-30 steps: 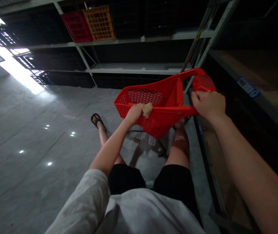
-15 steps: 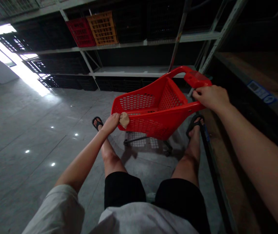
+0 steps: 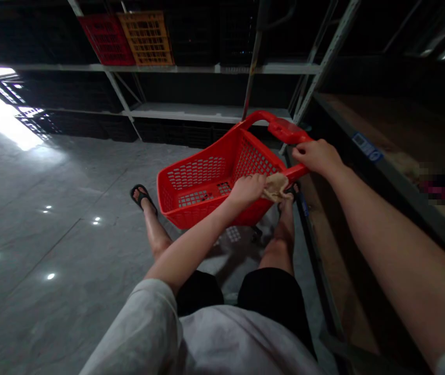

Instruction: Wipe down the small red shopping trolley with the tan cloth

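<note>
A red plastic shopping cart (image 3: 185, 214) stands between my legs, its mesh basket holding nothing that I can see. My right hand (image 3: 319, 157) is closed around the near end of the cart's handle (image 3: 288, 131). Bunched in my left hand (image 3: 246, 189) is a beige cloth (image 3: 276, 187), which lies against the near side rim close to the handle. The fingers of the left hand curl over that rim, and part of the cloth hangs out to the right.
Behind the cart runs a metal shelf rack (image 3: 191, 110) with black crates, a red crate (image 3: 107, 39) and a yellow crate (image 3: 147, 39). A low wooden platform with a dark edge (image 3: 397, 179) bounds the right side. Grey tiled floor (image 3: 50, 219) spreads to the left.
My left hand has slid the cloth along the near rim from the cart's front end toward the handle. My right hand keeps its hold on the handle. The view has turned slightly right.
</note>
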`<state>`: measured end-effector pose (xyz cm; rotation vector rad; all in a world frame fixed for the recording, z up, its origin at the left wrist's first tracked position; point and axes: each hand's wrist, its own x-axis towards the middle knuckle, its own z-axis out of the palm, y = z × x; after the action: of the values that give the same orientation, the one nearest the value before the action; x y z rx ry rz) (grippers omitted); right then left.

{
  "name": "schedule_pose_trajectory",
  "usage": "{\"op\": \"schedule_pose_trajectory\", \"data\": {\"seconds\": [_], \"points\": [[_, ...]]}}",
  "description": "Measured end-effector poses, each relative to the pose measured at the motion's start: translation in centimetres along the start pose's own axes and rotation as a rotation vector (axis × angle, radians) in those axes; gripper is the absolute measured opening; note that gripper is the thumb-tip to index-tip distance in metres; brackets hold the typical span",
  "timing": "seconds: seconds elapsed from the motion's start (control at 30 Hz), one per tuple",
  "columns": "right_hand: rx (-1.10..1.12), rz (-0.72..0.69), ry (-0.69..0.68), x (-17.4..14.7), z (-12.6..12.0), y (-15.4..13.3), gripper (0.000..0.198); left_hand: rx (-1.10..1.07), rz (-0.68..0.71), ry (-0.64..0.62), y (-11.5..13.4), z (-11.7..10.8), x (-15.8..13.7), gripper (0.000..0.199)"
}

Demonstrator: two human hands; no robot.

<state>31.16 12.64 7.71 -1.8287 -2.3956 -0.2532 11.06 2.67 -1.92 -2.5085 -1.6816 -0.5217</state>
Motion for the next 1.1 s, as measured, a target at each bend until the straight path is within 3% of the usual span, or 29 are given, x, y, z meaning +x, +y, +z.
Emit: {"op": "schedule_pose_trajectory", "data": {"seconds": [0.13, 0.23, 0.33, 0.43, 0.57, 0.67, 0.77, 0.83, 0.93, 1.1], "points": [[0.067, 0.001, -0.056, 0.0, -0.8, 0.9, 0.039, 0.127, -0.165, -0.196, -4.8, -2.6, -9.3, 0.023], [0.1, 0.013, -0.08, -0.1, -1.2, 1.0, 0.039, 0.254, -0.295, -0.258, -8.5, -4.7, -15.7, 0.022], [0.095, 0.029, 0.025, -0.9, -0.9, -0.4, 0.042, 0.306, -0.452, -0.279, -10.8, -5.8, -18.5, 0.02], [0.113, -0.077, 0.127, -2.4, 0.6, -4.3, 0.046, 0.344, -0.536, -0.289, -11.5, -5.9, -17.4, 0.02], [0.128, -0.278, 0.025, -4.5, 4.0, -11.9, 0.055, 0.364, -0.561, -0.262, -10.7, -5.0, -14.3, 0.023], [0.189, -0.27, 0.022, -5.6, 6.8, -17.1, 0.056, 0.37, -0.558, -0.24, -9.3, -3.5, -12.3, 0.028], [0.297, -0.233, 0.026, -5.8, 9.2, -20.2, 0.055, 0.367, -0.569, -0.189, -7.3, -1.3, -10.3, 0.031], [0.351, -0.204, 0.023, -5.3, 10.4, -20.6, 0.053, 0.347, -0.591, -0.125, -6.2, 0.0, -9.1, 0.032], [0.401, -0.235, 0.035, -3.9, 11.8, -18.8, 0.047, 0.32, -0.542, -0.058, -5.3, 1.3, -8.2, 0.031], [0.533, -0.335, 0.038, -2.3, 13.7, -14.3, 0.037, 0.293, -0.156, -0.054, -6.9, 1.5, -11.3, 0.034]]}}
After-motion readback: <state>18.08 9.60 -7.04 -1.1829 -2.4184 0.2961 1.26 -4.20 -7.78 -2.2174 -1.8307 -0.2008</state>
